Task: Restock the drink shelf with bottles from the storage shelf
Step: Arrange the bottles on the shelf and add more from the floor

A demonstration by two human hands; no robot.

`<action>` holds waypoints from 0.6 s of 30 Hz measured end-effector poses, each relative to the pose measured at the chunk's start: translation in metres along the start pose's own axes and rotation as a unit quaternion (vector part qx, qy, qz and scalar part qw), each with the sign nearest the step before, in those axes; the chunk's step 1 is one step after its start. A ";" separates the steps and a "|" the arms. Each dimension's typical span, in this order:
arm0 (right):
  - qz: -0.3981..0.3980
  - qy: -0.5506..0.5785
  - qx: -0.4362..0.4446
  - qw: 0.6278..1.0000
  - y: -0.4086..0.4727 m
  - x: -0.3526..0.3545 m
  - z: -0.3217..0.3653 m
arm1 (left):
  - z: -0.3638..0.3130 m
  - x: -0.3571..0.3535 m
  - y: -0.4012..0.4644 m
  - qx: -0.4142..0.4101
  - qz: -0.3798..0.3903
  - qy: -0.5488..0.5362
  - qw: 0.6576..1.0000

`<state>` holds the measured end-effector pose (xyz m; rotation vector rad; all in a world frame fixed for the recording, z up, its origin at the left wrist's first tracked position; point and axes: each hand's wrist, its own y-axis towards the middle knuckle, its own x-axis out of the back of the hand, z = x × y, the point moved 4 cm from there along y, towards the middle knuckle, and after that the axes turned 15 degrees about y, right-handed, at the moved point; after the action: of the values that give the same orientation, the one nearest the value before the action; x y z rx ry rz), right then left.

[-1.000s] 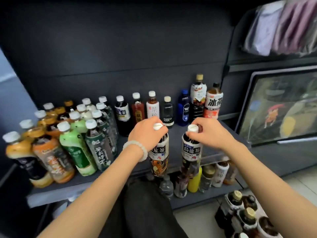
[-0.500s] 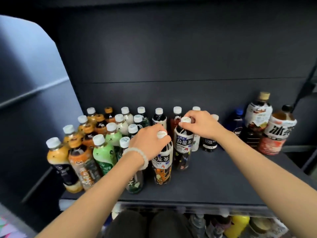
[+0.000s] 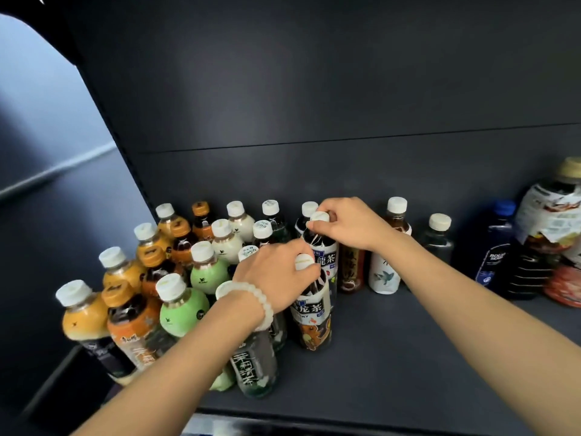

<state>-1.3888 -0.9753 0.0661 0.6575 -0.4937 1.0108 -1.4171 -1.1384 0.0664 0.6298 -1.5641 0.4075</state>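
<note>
Left hand (image 3: 276, 272) is gripping the white cap of the front oolong tea bottle (image 3: 311, 316), fingers curled round it. Right hand (image 3: 352, 223) is pinching the cap of the rear oolong tea bottle (image 3: 325, 256). Both bottles are standing upright on the dark shelf (image 3: 408, 357), just beside the crowded bottle cluster (image 3: 176, 278).

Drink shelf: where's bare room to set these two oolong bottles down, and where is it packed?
The shelf is bare right of the front oolong bottle, under the right forearm, back to the white bird-label bottle and dark bottle and across to the blue bottle. The left, around the green bottles, is packed.
</note>
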 end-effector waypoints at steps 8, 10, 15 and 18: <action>0.022 -0.001 -0.025 0.999 0.005 -0.018 -0.009 | -0.002 0.001 0.003 -0.012 0.013 0.036 0.999; 0.024 -0.004 -0.023 0.999 0.005 -0.019 -0.005 | 0.000 0.001 0.002 -0.017 0.022 0.028 0.999; 0.017 0.007 -0.011 1.000 0.006 -0.020 0.003 | 0.006 0.001 -0.004 -0.019 0.022 0.028 0.999; 0.028 -0.010 -0.019 0.999 0.007 -0.025 0.001 | 0.007 0.002 -0.005 -0.016 0.020 0.036 0.999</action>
<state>-1.4068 -0.9887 0.0527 0.6238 -0.5506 1.0453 -1.4195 -1.1469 0.0672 0.5550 -1.5141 0.4293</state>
